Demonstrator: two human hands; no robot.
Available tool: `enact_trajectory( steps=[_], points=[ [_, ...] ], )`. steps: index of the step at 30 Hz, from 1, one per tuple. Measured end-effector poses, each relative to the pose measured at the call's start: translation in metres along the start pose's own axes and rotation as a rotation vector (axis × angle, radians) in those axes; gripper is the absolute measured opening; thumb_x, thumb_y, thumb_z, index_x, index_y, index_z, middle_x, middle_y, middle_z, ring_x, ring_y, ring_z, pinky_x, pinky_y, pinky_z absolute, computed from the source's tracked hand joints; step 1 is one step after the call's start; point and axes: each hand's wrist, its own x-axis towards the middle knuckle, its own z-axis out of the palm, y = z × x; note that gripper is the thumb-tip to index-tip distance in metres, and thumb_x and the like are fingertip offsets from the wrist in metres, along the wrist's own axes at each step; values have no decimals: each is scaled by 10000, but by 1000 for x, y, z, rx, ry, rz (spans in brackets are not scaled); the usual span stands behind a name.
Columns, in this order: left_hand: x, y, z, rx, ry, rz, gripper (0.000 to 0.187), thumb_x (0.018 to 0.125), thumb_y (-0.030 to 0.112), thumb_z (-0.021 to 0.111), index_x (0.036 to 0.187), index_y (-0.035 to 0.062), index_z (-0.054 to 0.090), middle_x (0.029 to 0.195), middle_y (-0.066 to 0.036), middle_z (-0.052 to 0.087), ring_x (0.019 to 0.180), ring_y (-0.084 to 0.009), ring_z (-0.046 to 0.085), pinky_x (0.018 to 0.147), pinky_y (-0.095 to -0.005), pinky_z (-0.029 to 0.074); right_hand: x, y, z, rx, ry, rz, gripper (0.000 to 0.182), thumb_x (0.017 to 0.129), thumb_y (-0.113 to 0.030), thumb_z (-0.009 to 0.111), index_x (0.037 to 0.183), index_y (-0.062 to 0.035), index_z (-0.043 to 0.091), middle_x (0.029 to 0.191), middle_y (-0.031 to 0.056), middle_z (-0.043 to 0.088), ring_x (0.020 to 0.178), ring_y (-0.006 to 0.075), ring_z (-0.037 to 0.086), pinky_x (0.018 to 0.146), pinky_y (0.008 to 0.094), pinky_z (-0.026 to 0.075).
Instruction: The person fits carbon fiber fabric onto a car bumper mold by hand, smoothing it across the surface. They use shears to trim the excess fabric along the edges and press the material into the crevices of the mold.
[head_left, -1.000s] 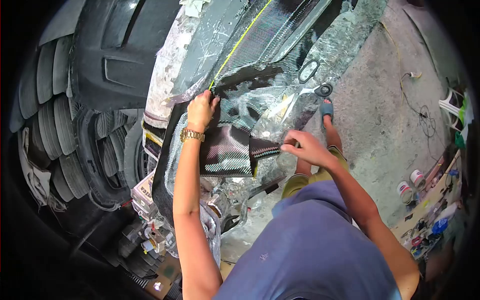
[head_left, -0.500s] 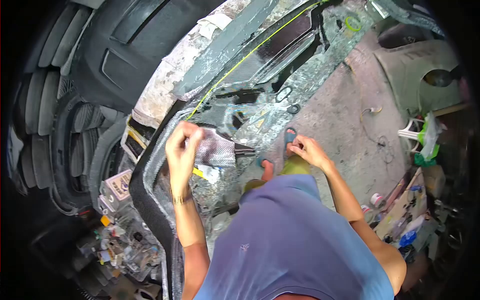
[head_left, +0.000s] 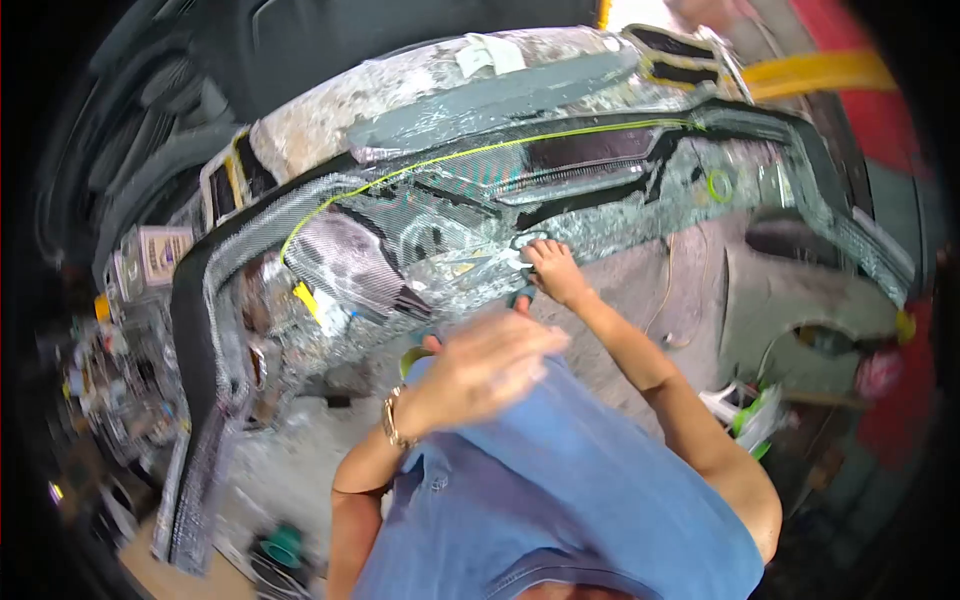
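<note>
My right hand (head_left: pixel 556 272) is at the near edge of the long bumper-shaped part (head_left: pixel 190 310), its fingers closed over the black loop handles (head_left: pixel 530 240) of what look like scissors. Blurred by motion, my left hand (head_left: pixel 485 368) hovers in front of my blue shirt, with a bracelet on its wrist; whether it holds anything is unclear. A piece of woven grey cloth (head_left: pixel 345 255) lies on the part's left side. Along the part's upper edge runs a thin yellow-green cord (head_left: pixel 450 152), its left end hanging beside the cloth.
A yellow tool (head_left: pixel 306 298) lies left of the cloth. A green ring (head_left: pixel 719 186) is on the part's right side. Behind stands a resin-stained form (head_left: pixel 310 115). A box (head_left: pixel 162 255) and clutter are at left. A grey panel (head_left: pixel 800 290) leans at right, near a plastic bag (head_left: pixel 760 420).
The view has swung to the right. My right hand has reached forward onto the loop handles. My left hand has left the cloth and cord and come back toward my body.
</note>
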Motion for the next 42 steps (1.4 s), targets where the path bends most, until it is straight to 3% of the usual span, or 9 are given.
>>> enact_trajectory(
  steps=[2,7,10,14,24,28,31,38,42],
  points=[
    [-28,-64,35,-96,93,-518,236,926,30,629,1149,-7,698,1024,-125,700,878,-198,677,798,-333,547,9,10,-14,-75,-50,-89,590,759,-195,786,1288,-114,537,1226,75,559,1170,285,517,966,439,396],
    [-70,-170,89,-52,465,-900,190,937,68,622,1106,9,687,1049,-134,679,926,-301,670,811,-365,522,36,27,-25,-117,-196,-284,542,726,-209,788,1204,-74,571,1167,115,580,1150,295,537,952,437,408],
    [-71,-208,96,378,534,-679,167,941,58,628,1088,4,688,1020,-112,669,852,-288,659,773,-358,531,44,35,-43,-29,-344,-308,546,719,-199,798,1200,-53,582,1194,142,595,1181,330,551,977,458,437],
    [-77,-239,97,639,494,-757,257,884,80,659,1139,49,666,1153,-99,626,1087,-329,598,927,-442,476,46,76,-90,172,-670,-186,590,730,-203,805,1252,-39,585,1254,150,595,1223,360,552,1036,461,451],
    [-94,-272,98,722,418,-728,502,820,5,634,1317,68,589,1473,-132,450,1429,-341,361,1165,-484,291,34,142,-74,-175,-445,-404,508,794,-183,746,1257,-72,567,1198,126,536,1134,322,517,953,439,434],
    [-90,-270,121,203,1022,-899,353,896,-1,631,1246,28,590,1130,-128,634,906,-224,649,791,-339,521,71,91,-114,-41,-333,-379,445,834,-209,735,1225,-37,612,1191,157,563,1128,362,543,959,465,453],
    [-91,-292,159,-72,1322,-1016,224,933,32,634,1152,14,594,864,-104,644,675,-169,601,610,-298,489,153,33,-132,4,-143,-401,398,839,-180,743,1175,-15,610,1141,199,584,1078,405,561,943,481,463],
    [-70,-281,153,401,1306,-1001,140,925,57,637,1055,15,607,907,-126,625,681,-245,613,645,-395,499,325,-65,-92,-81,-277,-426,535,775,-382,833,1051,-23,549,1020,165,652,962,389,647,841,481,523],
    [-63,-276,153,137,1398,-1080,175,906,16,652,1075,5,607,1083,-120,594,712,-182,592,631,-320,490,337,-87,-74,-292,-333,-397,713,734,-527,840,1109,-25,500,1079,177,680,1024,392,678,857,490,547]
  ],
)
